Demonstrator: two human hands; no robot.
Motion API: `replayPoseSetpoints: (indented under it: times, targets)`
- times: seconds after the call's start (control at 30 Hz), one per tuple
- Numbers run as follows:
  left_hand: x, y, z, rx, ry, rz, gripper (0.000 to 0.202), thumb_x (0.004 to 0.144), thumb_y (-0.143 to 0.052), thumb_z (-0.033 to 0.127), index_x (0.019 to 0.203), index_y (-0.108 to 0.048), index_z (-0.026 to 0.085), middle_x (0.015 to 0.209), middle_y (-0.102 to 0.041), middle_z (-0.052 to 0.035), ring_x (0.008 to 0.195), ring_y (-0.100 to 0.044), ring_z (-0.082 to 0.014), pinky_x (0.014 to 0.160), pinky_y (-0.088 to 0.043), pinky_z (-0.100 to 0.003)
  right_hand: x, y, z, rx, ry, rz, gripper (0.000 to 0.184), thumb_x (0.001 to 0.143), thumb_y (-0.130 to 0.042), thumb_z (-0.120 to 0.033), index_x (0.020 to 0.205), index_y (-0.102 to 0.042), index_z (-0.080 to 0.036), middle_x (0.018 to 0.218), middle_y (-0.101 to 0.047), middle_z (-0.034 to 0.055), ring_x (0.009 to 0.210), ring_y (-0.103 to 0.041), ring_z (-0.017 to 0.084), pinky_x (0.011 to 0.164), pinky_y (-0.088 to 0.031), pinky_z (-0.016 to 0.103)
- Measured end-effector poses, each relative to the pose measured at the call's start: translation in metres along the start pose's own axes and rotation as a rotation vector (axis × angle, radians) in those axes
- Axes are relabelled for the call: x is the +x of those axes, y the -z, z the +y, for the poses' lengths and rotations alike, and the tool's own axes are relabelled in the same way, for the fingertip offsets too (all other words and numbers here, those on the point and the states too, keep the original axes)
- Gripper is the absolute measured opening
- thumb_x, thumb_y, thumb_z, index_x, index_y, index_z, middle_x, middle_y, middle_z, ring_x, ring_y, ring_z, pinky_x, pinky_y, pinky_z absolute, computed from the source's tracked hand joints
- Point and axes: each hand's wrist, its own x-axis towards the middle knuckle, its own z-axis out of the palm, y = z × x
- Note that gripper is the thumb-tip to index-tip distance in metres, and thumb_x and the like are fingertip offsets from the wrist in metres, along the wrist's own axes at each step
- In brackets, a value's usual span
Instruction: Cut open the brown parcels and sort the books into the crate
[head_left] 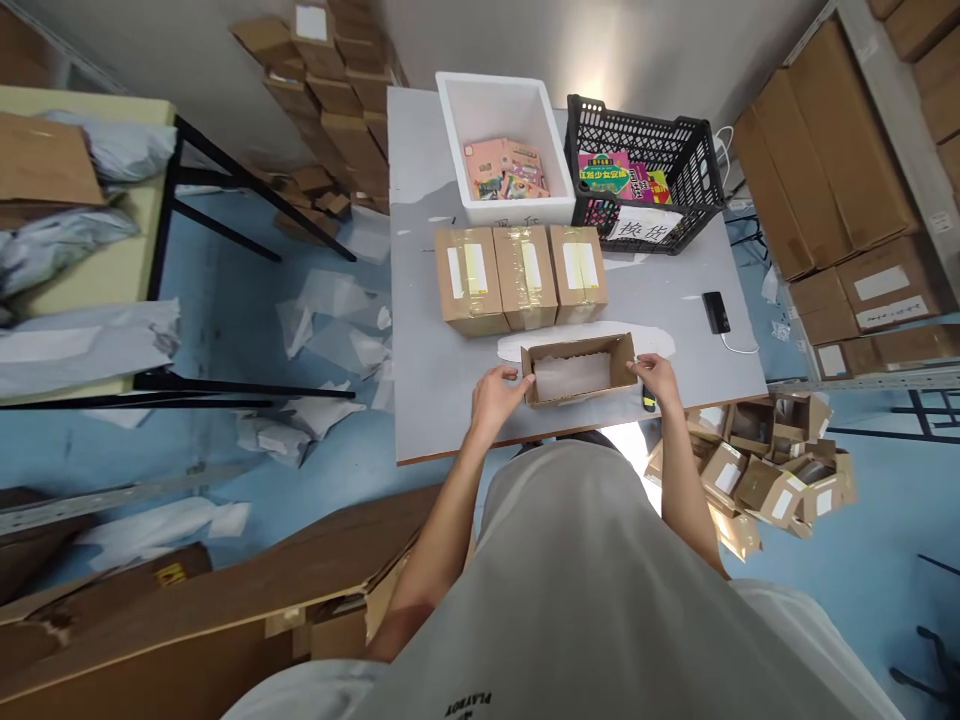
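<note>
An open cardboard box [621,362] lies near the table's front edge, with a pale, whitish sheet or lining [572,377] inside. My left hand [495,400] is at its left end, thumb on the rim and fingers curled. At the opposite end my right hand [658,378] pinches the right rim. Just behind stand three taped boxes in a row: a left box [471,280], a middle box [526,278] and a right box [577,275], each with a white label. A small black and yellow tool [649,399] is partly hidden below my right hand.
At the back of the table [427,400] are a white foam bin [491,110] and a black plastic crate [686,175], both holding colourful packs. A phone [716,313] with a cable lies right. Cardboard boxes [757,475] pile on the floor; a shelf with packages stands left.
</note>
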Motion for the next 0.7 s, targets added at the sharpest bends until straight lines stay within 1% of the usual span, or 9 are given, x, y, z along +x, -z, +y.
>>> replayPoseSetpoints:
  times: [0.07, 0.13, 0.2, 0.27, 0.37, 0.43, 0.47, 0.63, 0.7]
  targets:
    - [-0.002, -0.006, -0.003, 0.039, 0.032, -0.037, 0.023, 0.096, -0.076, 0.043, 0.105, -0.081, 0.023, 0.123, -0.087, -0.0107, 0.114, -0.081, -0.0334, 0.104, -0.058, -0.04, 0.0, -0.006, 0.0, -0.072, -0.011, -0.008, 0.041, 0.069, -0.085, -0.062, 0.08, -0.071, -0.025, 0.089, -0.082, 0.0088, 0.092, -0.076, 0.029, 0.091, -0.06, 0.041]
    - [-0.004, -0.009, -0.005, 0.053, 0.042, -0.015, 0.017, 0.095, -0.074, 0.04, 0.097, -0.081, 0.025, 0.116, -0.088, -0.0097, 0.11, -0.081, -0.0335, 0.098, -0.058, -0.039, -0.002, -0.009, 0.0, -0.098, -0.011, -0.002, 0.039, 0.068, -0.084, -0.061, 0.069, -0.065, -0.027, 0.08, -0.08, 0.0063, 0.085, -0.074, 0.028, 0.085, -0.058, 0.038]
    - [-0.007, -0.007, -0.006, 0.035, 0.036, 0.026, 0.015, 0.093, -0.073, 0.039, 0.091, -0.079, 0.026, 0.108, -0.089, -0.0089, 0.102, -0.081, -0.033, 0.092, -0.057, -0.039, -0.007, -0.007, 0.0, -0.082, 0.004, 0.007, 0.04, 0.068, -0.082, -0.062, 0.067, -0.063, -0.027, 0.076, -0.078, 0.0042, 0.083, -0.072, 0.026, 0.081, -0.055, 0.036]
    - [-0.011, -0.001, -0.005, -0.002, 0.015, 0.064, 0.016, 0.09, -0.074, 0.041, 0.087, -0.078, 0.026, 0.099, -0.088, -0.0082, 0.092, -0.08, -0.0317, 0.087, -0.055, -0.039, -0.015, 0.0, 0.003, -0.05, 0.024, 0.014, 0.04, 0.07, -0.08, -0.064, 0.07, -0.064, -0.027, 0.075, -0.076, 0.0029, 0.081, -0.07, 0.025, 0.079, -0.053, 0.034]
    - [-0.019, 0.005, 0.003, -0.071, -0.012, 0.1, 0.019, 0.086, -0.076, 0.045, 0.085, -0.078, 0.026, 0.077, -0.08, -0.0043, 0.078, -0.075, -0.0285, 0.078, -0.052, -0.037, -0.034, 0.019, 0.013, 0.024, 0.03, 0.022, 0.043, 0.071, -0.079, -0.067, 0.073, -0.066, -0.027, 0.076, -0.074, 0.0023, 0.079, -0.068, 0.024, 0.078, -0.053, 0.034]
    - [-0.027, 0.005, 0.014, -0.115, -0.029, 0.092, 0.023, 0.085, -0.077, 0.049, 0.087, -0.078, 0.026, 0.066, -0.072, -0.001, 0.071, -0.071, -0.0262, 0.073, -0.05, -0.035, -0.053, 0.036, 0.023, 0.081, 0.022, 0.039, 0.045, 0.072, -0.079, -0.068, 0.077, -0.069, -0.026, 0.077, -0.074, 0.0022, 0.079, -0.068, 0.024, 0.079, -0.054, 0.035]
    - [-0.031, 0.004, 0.02, -0.131, -0.039, 0.078, 0.025, 0.085, -0.077, 0.05, 0.089, -0.078, 0.026, 0.064, -0.069, 0.0, 0.069, -0.07, -0.0252, 0.072, -0.05, -0.035, -0.064, 0.045, 0.028, 0.109, 0.018, 0.054, 0.045, 0.072, -0.08, -0.069, 0.078, -0.07, -0.025, 0.078, -0.074, 0.0023, 0.079, -0.068, 0.023, 0.08, -0.054, 0.035]
    - [-0.055, -0.013, 0.054, -0.163, -0.147, -0.064, 0.03, 0.085, -0.076, 0.053, 0.093, -0.077, 0.024, 0.071, -0.07, 0.0, 0.072, -0.068, -0.0224, 0.074, -0.051, -0.034, -0.127, 0.091, 0.064, 0.249, -0.02, 0.203, 0.045, 0.079, -0.082, -0.067, 0.087, -0.075, -0.023, 0.088, -0.077, 0.0046, 0.086, -0.07, 0.025, 0.086, -0.058, 0.038]
    - [-0.066, -0.023, 0.066, -0.181, -0.194, -0.13, 0.031, 0.085, -0.076, 0.055, 0.093, -0.076, 0.024, 0.073, -0.07, 0.0, 0.072, -0.067, -0.021, 0.073, -0.051, -0.033, -0.148, 0.107, 0.081, 0.315, -0.059, 0.253, 0.047, 0.078, -0.085, -0.068, 0.088, -0.076, -0.023, 0.092, -0.079, 0.0059, 0.089, -0.072, 0.026, 0.088, -0.059, 0.039]
